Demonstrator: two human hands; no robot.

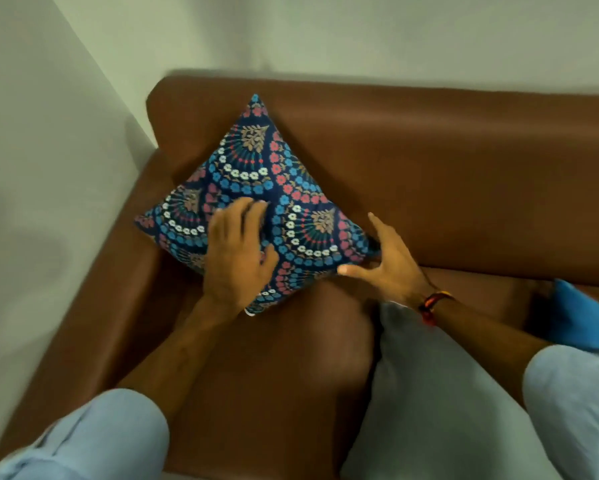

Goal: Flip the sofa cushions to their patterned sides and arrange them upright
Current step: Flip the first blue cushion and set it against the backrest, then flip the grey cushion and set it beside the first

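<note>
A patterned cushion (274, 188), dark blue with blue, pink and white flower arcs, stands on one corner in the sofa's left corner and leans against the backrest. My left hand (237, 258) lies flat on its lower front face, fingers spread. My right hand (391, 265) is open at the cushion's right corner, thumb stretched toward its lower edge and fingers touching the corner. A plain grey cushion (429, 393) lies flat on the seat under my right forearm. A blue cushion (582, 320) shows at the right edge, mostly cut off.
The brown leather sofa (464, 168) fills the view, with its left armrest (100, 306) beside a pale wall (48, 168). Bare seat leather (274, 375) lies between my arms. My light blue sleeves are at the bottom corners.
</note>
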